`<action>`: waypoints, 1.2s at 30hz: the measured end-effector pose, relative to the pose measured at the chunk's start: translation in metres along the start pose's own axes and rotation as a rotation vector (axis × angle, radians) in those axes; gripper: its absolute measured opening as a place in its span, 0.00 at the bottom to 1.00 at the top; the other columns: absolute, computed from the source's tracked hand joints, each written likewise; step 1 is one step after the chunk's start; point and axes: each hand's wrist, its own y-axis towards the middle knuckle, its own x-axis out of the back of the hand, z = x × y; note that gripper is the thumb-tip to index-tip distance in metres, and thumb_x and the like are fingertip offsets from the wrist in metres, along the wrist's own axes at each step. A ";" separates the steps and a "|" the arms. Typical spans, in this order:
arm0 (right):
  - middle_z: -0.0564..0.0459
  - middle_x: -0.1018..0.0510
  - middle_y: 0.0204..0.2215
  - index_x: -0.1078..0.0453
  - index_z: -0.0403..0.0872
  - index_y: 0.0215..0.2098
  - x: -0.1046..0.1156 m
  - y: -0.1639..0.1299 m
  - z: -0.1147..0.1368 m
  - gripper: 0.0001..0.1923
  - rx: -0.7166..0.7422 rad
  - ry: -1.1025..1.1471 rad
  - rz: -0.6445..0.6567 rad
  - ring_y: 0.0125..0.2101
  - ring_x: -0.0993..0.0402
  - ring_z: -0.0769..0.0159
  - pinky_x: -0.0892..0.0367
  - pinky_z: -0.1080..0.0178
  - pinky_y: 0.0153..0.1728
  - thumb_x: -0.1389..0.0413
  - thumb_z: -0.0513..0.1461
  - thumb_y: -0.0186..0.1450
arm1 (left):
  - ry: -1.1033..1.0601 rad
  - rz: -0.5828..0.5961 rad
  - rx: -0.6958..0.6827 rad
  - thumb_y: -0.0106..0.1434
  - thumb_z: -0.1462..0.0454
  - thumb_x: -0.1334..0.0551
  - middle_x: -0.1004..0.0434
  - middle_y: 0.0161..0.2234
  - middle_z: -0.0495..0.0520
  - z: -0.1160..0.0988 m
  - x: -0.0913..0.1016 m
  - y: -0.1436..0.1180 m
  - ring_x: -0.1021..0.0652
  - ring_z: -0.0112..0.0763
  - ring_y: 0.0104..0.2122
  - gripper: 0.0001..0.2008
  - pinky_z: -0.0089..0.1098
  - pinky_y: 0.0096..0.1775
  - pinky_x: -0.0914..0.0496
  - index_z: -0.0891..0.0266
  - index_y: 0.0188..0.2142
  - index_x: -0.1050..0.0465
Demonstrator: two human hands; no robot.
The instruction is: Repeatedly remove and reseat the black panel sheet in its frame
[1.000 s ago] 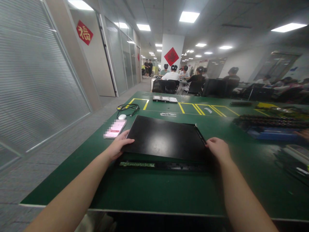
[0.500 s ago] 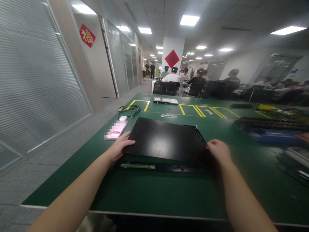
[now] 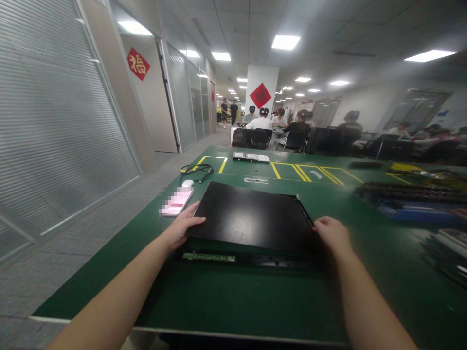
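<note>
A flat black screen panel (image 3: 251,214) is tilted over a black frame (image 3: 270,260), its near edge raised. My left hand (image 3: 184,226) is closed on the panel's left edge, thumb on top and fingers underneath. At the right side, my right hand (image 3: 332,233) pinches the edge where panel and frame meet; I cannot tell whether it grips the frame too. A narrow green circuit board (image 3: 208,256) shows in the frame's near strip. The rest of the frame's inside is hidden under the panel.
On the green table (image 3: 109,272) a phone (image 3: 177,201), white mouse (image 3: 187,183) and coiled black cable (image 3: 197,170) are at left. Beyond the panel are a small clear packet (image 3: 255,180) and a case (image 3: 251,157). A blue tray (image 3: 408,211) stands right. People sit further back.
The whole view has shifted slightly down as the head camera moved. Both hands keep their hold on the panel, which shows almost no movement.
</note>
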 end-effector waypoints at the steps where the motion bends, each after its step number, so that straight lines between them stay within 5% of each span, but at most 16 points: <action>1: 0.48 0.16 0.33 0.20 0.49 0.34 0.000 0.000 0.000 0.12 -0.002 0.003 0.002 0.36 0.22 0.57 0.36 0.61 0.32 0.45 0.42 0.60 | 0.007 0.010 0.003 0.50 0.68 0.26 0.15 0.50 0.61 0.000 0.000 0.000 0.14 0.46 0.43 0.43 0.34 0.40 0.20 0.62 0.66 0.34; 14: 0.49 0.16 0.32 0.21 0.49 0.34 0.002 -0.001 0.002 0.11 -0.025 0.020 0.019 0.37 0.22 0.57 0.36 0.61 0.33 0.46 0.42 0.60 | 0.036 0.009 0.023 0.51 0.68 0.27 0.16 0.54 0.60 0.000 0.003 0.000 0.15 0.45 0.47 0.42 0.31 0.42 0.20 0.59 0.66 0.33; 36: 0.49 0.16 0.32 0.20 0.49 0.34 0.002 -0.001 0.003 0.11 -0.010 -0.010 0.012 0.37 0.23 0.57 0.36 0.62 0.34 0.45 0.41 0.61 | 0.010 -0.098 0.025 0.50 0.68 0.27 0.13 0.45 0.59 0.007 0.000 0.007 0.13 0.46 0.41 0.35 0.33 0.39 0.20 0.61 0.60 0.27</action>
